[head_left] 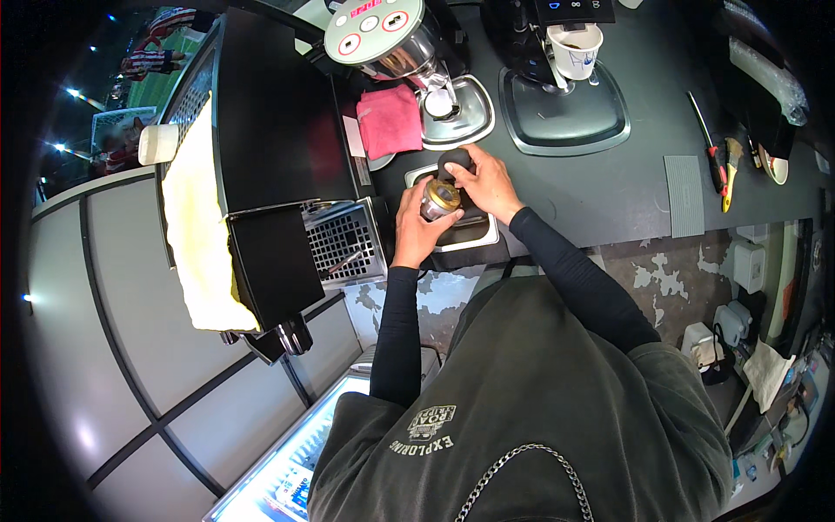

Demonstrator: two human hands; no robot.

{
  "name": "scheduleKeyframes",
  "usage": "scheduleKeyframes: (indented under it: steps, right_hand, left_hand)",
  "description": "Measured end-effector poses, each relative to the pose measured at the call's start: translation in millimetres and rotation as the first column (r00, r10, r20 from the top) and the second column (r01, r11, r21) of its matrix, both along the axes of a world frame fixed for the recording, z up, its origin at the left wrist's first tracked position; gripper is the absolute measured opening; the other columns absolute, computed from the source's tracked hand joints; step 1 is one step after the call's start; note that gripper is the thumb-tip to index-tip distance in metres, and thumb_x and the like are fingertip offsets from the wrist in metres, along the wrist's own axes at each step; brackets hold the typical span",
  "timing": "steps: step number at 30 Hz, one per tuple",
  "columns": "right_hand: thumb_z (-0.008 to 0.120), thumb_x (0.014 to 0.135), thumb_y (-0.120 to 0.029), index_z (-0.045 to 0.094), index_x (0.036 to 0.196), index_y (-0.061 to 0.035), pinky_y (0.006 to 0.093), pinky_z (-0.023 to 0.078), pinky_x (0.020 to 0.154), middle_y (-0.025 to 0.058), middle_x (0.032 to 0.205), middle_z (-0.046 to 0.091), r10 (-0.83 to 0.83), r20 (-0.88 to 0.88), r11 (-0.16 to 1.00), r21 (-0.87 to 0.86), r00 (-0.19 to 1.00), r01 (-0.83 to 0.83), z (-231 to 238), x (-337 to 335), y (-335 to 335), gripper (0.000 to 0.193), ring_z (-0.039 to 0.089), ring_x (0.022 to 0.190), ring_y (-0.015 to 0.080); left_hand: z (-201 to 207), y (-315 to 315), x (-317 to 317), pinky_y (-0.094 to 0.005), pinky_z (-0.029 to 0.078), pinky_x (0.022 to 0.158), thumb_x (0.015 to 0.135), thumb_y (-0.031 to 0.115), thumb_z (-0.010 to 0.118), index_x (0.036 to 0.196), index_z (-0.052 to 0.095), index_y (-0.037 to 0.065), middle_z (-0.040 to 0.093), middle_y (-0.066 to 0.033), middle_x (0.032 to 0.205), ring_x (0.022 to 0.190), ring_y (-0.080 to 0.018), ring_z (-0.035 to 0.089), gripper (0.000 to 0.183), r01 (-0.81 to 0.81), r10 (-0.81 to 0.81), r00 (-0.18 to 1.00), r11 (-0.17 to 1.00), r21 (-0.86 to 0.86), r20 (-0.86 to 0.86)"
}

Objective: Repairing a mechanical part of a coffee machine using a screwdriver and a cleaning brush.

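A portafilter (441,198) with a shiny metal head and a brass-coloured round part is held between my hands. My left hand (419,224) is closed around its metal head from the near left side. My right hand (490,187) grips the black handle (453,162), thumb and fingers wrapped about it. Beneath both hands lies a rectangular metal tray (477,238) set at the counter's front edge, partly covered by them. What is inside the portafilter is too small to tell.
To the left stands a black espresso machine (287,130) with a yellow cloth (204,235) and a drip grate (339,244). Beyond my hands are a pink cloth (388,120), a grinder (383,43) and a paper cup (575,54). A screwdriver (715,161) and brush (731,170) lie right.
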State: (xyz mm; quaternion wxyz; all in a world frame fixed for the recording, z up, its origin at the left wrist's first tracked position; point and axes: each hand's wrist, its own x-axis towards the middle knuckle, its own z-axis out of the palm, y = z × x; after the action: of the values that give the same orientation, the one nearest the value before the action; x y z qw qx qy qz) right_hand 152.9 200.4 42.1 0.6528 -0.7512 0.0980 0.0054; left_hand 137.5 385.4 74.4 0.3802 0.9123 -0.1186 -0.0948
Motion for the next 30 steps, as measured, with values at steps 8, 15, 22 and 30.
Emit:
scheduleKeyframes:
  steps: [8, 15, 22, 30]
  right_hand:
    - [0.075, 0.097, -0.018, 0.063, 0.127, 0.0046, 0.0382, 0.059, 0.072, 0.0214, 0.098, 0.075, -0.01, -0.1, 0.995, 0.093, 0.995, 0.019, 11.8, 0.7, 1.0, 0.039, 0.076, 0.068, 0.0256]
    - [0.076, 0.099, -0.021, 0.065, 0.126, 0.0025, 0.0321, 0.059, 0.07, 0.0128, 0.094, 0.077, -0.084, -0.156, 0.944, 0.304, 0.984, 0.129, -11.9, -0.3, 11.9, 0.037, 0.076, 0.073, 0.0169]
    - [0.075, 0.099, -0.022, 0.067, 0.125, -0.0004, 0.031, 0.059, 0.071, 0.0107, 0.095, 0.077, 0.008, -0.18, 0.939, 0.339, 0.984, 0.055, -9.3, 2.2, 3.1, 0.035, 0.076, 0.074, 0.015]
    - [0.075, 0.098, -0.021, 0.064, 0.124, 0.0027, 0.0386, 0.057, 0.07, 0.0198, 0.093, 0.074, -0.018, -0.043, 1.0, -0.008, 0.999, 0.017, 13.8, -3.4, 1.6, 0.038, 0.076, 0.071, 0.0246]
  left_hand:
    - [1.8, -0.5, -0.9, -0.0423, 0.052, 0.103, 0.074, 0.024, 0.096, 0.143, 0.058, 0.003, 0.064, -0.0184, 0.129, 0.121, -0.0346, 0.065, 0.081, 0.031, -0.03, 0.999, 0.999, -0.009, 0.042]
    - [2.9, -0.8, -2.8, -0.0411, 0.053, 0.101, 0.075, 0.023, 0.096, 0.143, 0.058, 0.003, 0.065, -0.0185, 0.127, 0.119, -0.0334, 0.066, 0.081, -0.011, 0.012, 1.0, 0.999, -0.041, 0.016]
    - [0.6, -2.2, -4.4, -0.0409, 0.053, 0.102, 0.075, 0.022, 0.095, 0.144, 0.058, 0.002, 0.064, -0.0185, 0.128, 0.12, -0.0329, 0.066, 0.081, -0.032, 0.032, 0.999, 0.998, -0.053, 0.012]
    - [0.6, -1.8, -6.2, -0.0412, 0.053, 0.102, 0.075, 0.023, 0.095, 0.144, 0.058, 0.002, 0.064, -0.0192, 0.129, 0.12, -0.0334, 0.066, 0.081, -0.044, 0.044, 0.999, 0.998, -0.036, 0.014]
